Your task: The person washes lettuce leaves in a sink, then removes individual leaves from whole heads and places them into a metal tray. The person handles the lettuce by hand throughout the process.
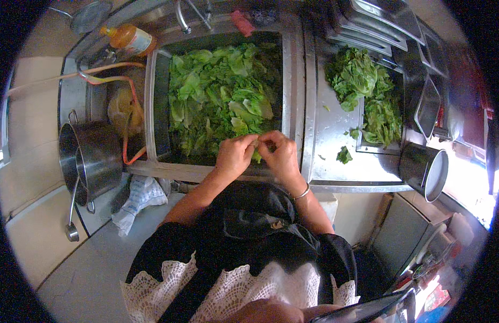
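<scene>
My left hand (234, 154) and my right hand (280, 152) meet over the front edge of a metal sink (151, 109). Their fingertips pinch a lettuce leaf (256, 156) between them, its pale stem end showing at the fingers and green hanging just below. The rest of that leaf is hidden by my hands. Loose green lettuce leaves (209, 93) fill most of the basin beyond, several of them overlapping and lying in what looks like water. A bracelet circles my right wrist.
To the right, lettuce heads (360, 78) rest on a steel drainboard, partly in a recessed basin, near a metal pot (423, 171) and stacked steel pans (378, 24). Leftward are a large steel pot (98, 161), an orange bottle (132, 39) and a hose (132, 89). A faucet (184, 20) rises behind.
</scene>
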Tool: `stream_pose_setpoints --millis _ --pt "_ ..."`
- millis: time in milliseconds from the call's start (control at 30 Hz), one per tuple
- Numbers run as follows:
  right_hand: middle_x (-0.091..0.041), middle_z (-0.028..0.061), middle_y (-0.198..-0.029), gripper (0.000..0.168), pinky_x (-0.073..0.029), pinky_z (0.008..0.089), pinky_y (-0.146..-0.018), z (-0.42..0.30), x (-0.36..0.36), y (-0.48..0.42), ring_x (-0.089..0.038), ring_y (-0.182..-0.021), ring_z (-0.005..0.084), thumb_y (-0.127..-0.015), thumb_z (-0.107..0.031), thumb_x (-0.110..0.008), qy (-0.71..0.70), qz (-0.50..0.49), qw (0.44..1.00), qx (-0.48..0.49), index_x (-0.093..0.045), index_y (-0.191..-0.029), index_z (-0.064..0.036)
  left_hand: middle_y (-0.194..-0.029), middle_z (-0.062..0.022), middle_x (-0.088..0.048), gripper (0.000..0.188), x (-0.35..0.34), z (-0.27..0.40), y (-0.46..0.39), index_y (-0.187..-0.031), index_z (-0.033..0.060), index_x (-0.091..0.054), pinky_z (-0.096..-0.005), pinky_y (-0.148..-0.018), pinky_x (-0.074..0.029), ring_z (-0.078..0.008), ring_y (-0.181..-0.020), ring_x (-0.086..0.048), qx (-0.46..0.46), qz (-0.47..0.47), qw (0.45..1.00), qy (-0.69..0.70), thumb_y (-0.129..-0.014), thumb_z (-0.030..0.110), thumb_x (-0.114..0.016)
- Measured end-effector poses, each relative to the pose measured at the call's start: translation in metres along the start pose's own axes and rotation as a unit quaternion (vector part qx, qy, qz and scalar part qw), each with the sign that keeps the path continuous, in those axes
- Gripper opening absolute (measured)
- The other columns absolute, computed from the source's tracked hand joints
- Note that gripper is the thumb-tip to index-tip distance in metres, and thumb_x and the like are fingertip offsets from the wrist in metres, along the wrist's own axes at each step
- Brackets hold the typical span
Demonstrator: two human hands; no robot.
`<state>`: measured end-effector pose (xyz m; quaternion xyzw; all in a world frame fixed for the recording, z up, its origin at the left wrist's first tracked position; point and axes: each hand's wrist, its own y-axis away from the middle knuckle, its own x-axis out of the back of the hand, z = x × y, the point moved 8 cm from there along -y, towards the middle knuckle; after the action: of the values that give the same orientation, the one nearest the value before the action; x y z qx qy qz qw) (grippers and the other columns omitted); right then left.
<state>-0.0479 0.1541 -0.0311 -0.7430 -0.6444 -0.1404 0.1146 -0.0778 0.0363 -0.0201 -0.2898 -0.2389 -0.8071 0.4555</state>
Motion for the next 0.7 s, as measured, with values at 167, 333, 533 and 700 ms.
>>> stream_pose_setpoints --millis 167,333,533,700 --pt "-0.059 0.0160 -0.077 0.018 -0.048 0.0413 -0.062 -0.006 -0.006 -0.002 -0.058 -0.070 0.0358 -0.068 0.000 -0.061 0.048 0.021 0.998 0.030 -0.055 -0.085 -0.002 -0.082 -0.0189 -0.064 0.021 -0.006 -0.018 -0.002 -0.096 0.0019 -0.063 -0.0362 -0.060 -0.049 -0.0321 -0.065 -0.063 0.012 0.007 0.999 0.047 -0.077 0.008 -0.060" --pt "-0.059 0.0170 -0.077 0.020 -0.049 0.0426 -0.063 -0.005 -0.010 0.003 -0.058 -0.070 0.0370 -0.068 0.003 -0.059 0.068 0.023 0.997 0.033 -0.054 -0.088 -0.002 -0.085 -0.0180 -0.064 0.022 -0.009 -0.020 -0.001 -0.098 0.0014 -0.063 -0.0339 -0.063 -0.050 -0.0305 -0.069 -0.064 0.032 -0.024 0.998 0.048 -0.077 0.009 -0.062" --pt "-0.061 0.0184 -0.085 0.019 -0.050 0.0405 -0.067 0.014 -0.008 0.010 -0.060 -0.076 0.0372 -0.073 0.003 -0.056 0.045 0.002 0.998 -0.042 -0.057 -0.091 0.000 -0.089 -0.0132 -0.067 0.024 -0.026 -0.033 0.009 -0.100 0.0023 -0.063 -0.0304 -0.068 -0.050 -0.0208 -0.074 -0.066 0.095 -0.039 0.984 0.147 -0.077 0.010 -0.064" --pt "-0.062 0.0186 -0.087 0.022 -0.050 0.0386 -0.066 0.015 -0.016 0.008 -0.060 -0.078 0.0361 -0.072 -0.001 -0.060 0.021 -0.086 0.995 -0.049 -0.060 -0.094 -0.001 -0.087 -0.0141 -0.067 0.028 -0.025 -0.052 0.015 -0.102 0.0028 -0.060 -0.0312 -0.071 -0.051 -0.0223 -0.079 -0.066 0.094 0.024 0.977 0.191 -0.075 0.007 -0.064"
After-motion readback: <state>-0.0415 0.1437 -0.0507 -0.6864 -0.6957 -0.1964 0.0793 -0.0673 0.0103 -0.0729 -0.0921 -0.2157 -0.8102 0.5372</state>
